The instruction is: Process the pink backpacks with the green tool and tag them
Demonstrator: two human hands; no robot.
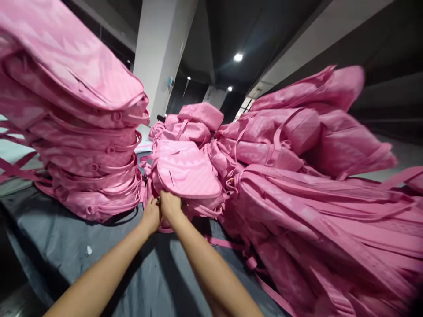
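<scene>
Both your hands at the near-left corner of a pink backpack

The pink backpack (187, 171) in front of you lies in the middle of the worktop (56, 246), well in from its left edge, with its rounded front panel facing up. Your left hand (152, 215) and right hand (171, 206) meet at its near-left corner, side by side, the right one a little farther in on the bag. The fingers of both are curled in, but their tips are hidden, so you cannot tell whether either one grips the bag. A small green bit (159, 200) shows between them, too small to make out.

Toward the worktop's left edge stands a tall stack of pink backpacks (92, 141), lying flat one on another, with a strip of the dark cover between it and your left forearm. Along the worktop's right side you have a big pile of pink backpacks (297, 224), reaching up close against your bag's right side; a loose pink strap (224, 242) trails from it onto the cover. Past your bag, toward the far edge, more pink bags (194, 123) are heaped.

A white scrap (89, 250) lies on the cover near the left stack. Beyond everything rises a pale pillar (161, 53), with ceiling lights (238, 57) to its right.
</scene>
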